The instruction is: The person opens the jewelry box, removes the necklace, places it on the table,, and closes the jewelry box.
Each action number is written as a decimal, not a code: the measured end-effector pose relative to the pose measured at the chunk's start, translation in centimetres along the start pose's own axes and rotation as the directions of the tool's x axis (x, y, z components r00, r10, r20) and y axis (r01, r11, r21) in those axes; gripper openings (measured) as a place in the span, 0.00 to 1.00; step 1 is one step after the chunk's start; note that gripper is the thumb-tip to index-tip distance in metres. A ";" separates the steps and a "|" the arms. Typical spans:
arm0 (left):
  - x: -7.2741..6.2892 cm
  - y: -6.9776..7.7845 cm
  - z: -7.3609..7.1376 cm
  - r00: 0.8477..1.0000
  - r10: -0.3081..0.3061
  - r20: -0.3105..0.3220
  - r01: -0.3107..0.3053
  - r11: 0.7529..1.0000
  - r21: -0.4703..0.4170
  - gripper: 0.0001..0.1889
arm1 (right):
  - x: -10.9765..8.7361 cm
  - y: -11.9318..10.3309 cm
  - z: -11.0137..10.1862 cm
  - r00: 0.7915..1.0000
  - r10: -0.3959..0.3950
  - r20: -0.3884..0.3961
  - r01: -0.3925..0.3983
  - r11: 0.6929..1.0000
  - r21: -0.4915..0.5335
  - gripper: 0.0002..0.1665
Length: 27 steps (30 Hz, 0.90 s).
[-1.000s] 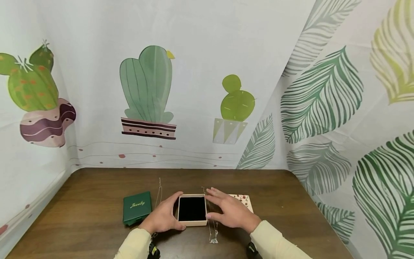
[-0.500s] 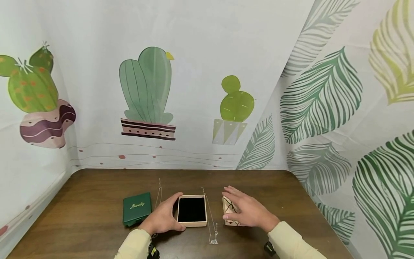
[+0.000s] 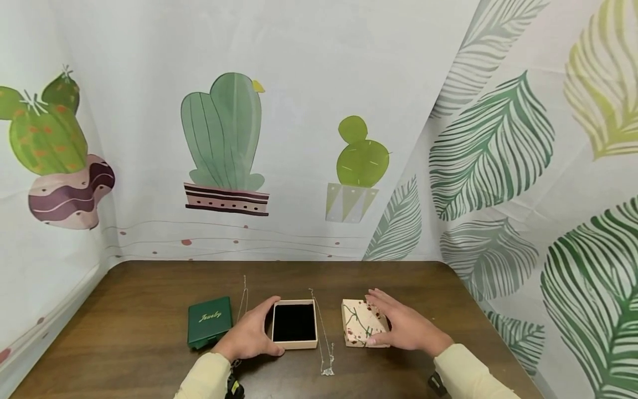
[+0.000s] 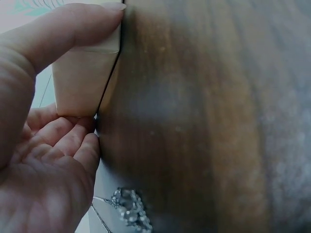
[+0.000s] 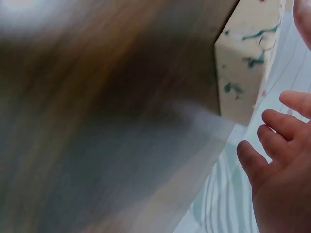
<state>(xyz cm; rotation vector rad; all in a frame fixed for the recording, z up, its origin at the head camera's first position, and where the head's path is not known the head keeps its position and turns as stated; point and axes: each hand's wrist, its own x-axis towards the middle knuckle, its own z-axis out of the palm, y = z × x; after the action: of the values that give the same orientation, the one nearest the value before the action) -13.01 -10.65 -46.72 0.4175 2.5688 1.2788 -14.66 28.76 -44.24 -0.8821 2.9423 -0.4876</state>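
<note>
My left hand (image 3: 249, 332) grips the left side of a small cream jewelry box (image 3: 299, 344), fingers at the far edge and thumb at the near edge. The box stands uncovered, showing a black pad (image 3: 294, 322). Just right of it lies a silver necklace (image 3: 327, 372) with a clear pendant. Farther right is the flower-patterned box lid (image 3: 356, 327). My right hand (image 3: 406, 327) hovers around the lid's right side, fingers apart and loose. In the right wrist view its fingers (image 5: 279, 128) appear clear of the lid (image 5: 243, 73).
A green jewelry box (image 3: 210, 320) with gold lettering stands left of my left hand. Between them runs another necklace chain (image 3: 244, 296), partly hidden by that hand; sparkling stones (image 4: 130, 211) show in the left wrist view. Patterned curtains (image 3: 299, 138) border the wooden table (image 3: 164, 277).
My right hand has drawn away rightward from beside the box, across the lid to its right side, uncovering the lid. My left hand stays on the box.
</note>
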 end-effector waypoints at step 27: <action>0.0 -0.1 0.1 1.000 0.012 -0.015 -0.012 1.000 0.025 0.61 | -1.1 2.9 1.2 0.997 0.063 0.035 -0.067 0.991 0.118 0.69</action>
<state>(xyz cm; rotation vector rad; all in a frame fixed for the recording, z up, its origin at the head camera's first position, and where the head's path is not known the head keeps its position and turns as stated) -13.03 -10.62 -46.89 0.4308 2.6008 1.2598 -15.12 31.31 -46.34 -0.7706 2.8686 -0.6315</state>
